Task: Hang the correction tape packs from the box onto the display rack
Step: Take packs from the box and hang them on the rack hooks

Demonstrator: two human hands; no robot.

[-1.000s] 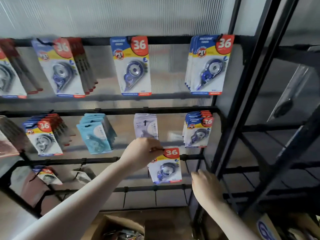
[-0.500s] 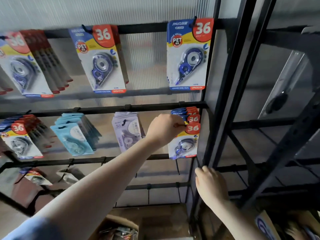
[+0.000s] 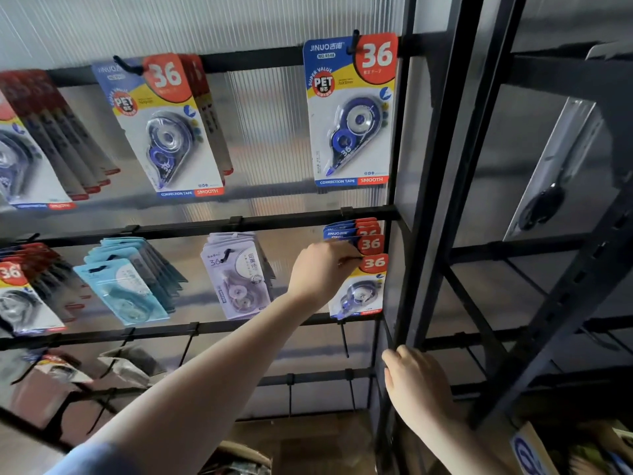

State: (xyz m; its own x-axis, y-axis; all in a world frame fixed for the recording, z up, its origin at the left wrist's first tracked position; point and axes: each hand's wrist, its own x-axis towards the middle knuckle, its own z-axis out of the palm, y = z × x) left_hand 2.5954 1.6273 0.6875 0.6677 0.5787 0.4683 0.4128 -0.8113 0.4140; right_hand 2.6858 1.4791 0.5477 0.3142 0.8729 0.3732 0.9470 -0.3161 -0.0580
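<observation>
My left hand (image 3: 322, 269) pinches the top of a blue and white correction tape pack (image 3: 359, 293) with a red "36" corner. It holds the pack at the tip of the hook on the middle bar, in front of a stack of like packs (image 3: 349, 231) at the right end. My right hand (image 3: 414, 382) is lower down, its fingers curled on the black upright of the display rack (image 3: 411, 269). An edge of the cardboard box (image 3: 239, 457) shows at the bottom, mostly hidden by my left arm.
One pack (image 3: 349, 111) hangs on the top bar's right hook, with more stacks to its left. The middle bar also carries lilac packs (image 3: 236, 275) and teal packs (image 3: 126, 286). Bare hooks (image 3: 344, 341) stick out below. Another black shelf frame (image 3: 548, 303) stands at the right.
My left hand carried the pack up and to the right, from below the middle row to the stack at its right end. My right hand stayed on the upright.
</observation>
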